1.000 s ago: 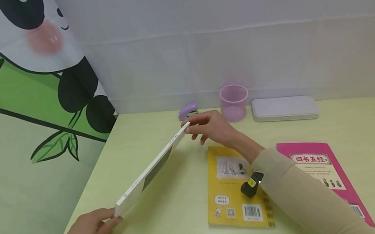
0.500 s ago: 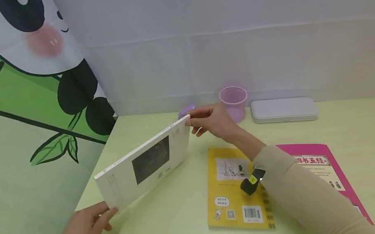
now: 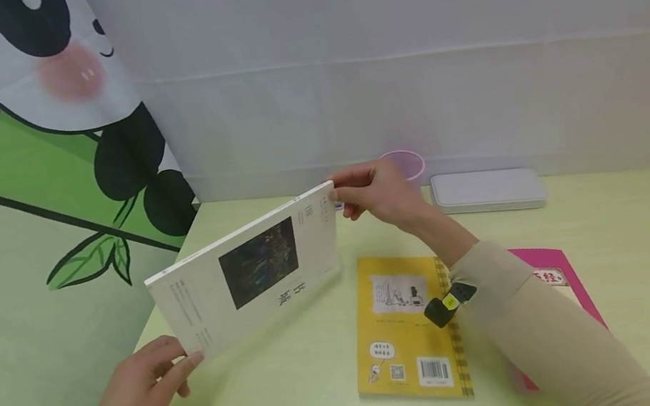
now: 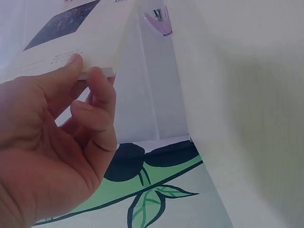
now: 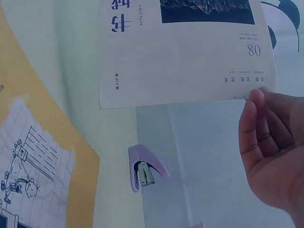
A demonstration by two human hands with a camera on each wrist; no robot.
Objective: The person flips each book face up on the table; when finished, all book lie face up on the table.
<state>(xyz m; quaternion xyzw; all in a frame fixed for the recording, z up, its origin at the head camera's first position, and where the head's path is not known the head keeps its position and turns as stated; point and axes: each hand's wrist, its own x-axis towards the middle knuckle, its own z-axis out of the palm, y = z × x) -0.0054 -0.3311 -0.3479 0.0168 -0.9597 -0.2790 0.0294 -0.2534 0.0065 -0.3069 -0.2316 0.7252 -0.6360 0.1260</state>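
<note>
A thin white book (image 3: 203, 290) with a dark picture on its cover is held on its side, cover facing me, over the left part of the table. My left hand (image 3: 135, 403) pinches its near left corner, thumb on the cover; the left wrist view shows the other fingers curled behind the edge. At the far right corner, my right hand (image 3: 386, 199) pinches the book between thumb and fingers. Whether the lower edge touches the table, I cannot tell. A purple stapler (image 5: 148, 166) lies behind the book, almost hidden in the head view.
Below my right forearm lies a yellow spiral-edged book (image 3: 402, 363). A pink book (image 3: 582, 284) is partly covered by the sleeve. At the back wall stand a pink cup (image 3: 409, 163), half hidden by my right hand, and a flat white case (image 3: 488, 191).
Both hands have turned the book from a slanted, edge-on pose until its cover faces me. Its top edge has risen, and my right hand has moved slightly up and right.
</note>
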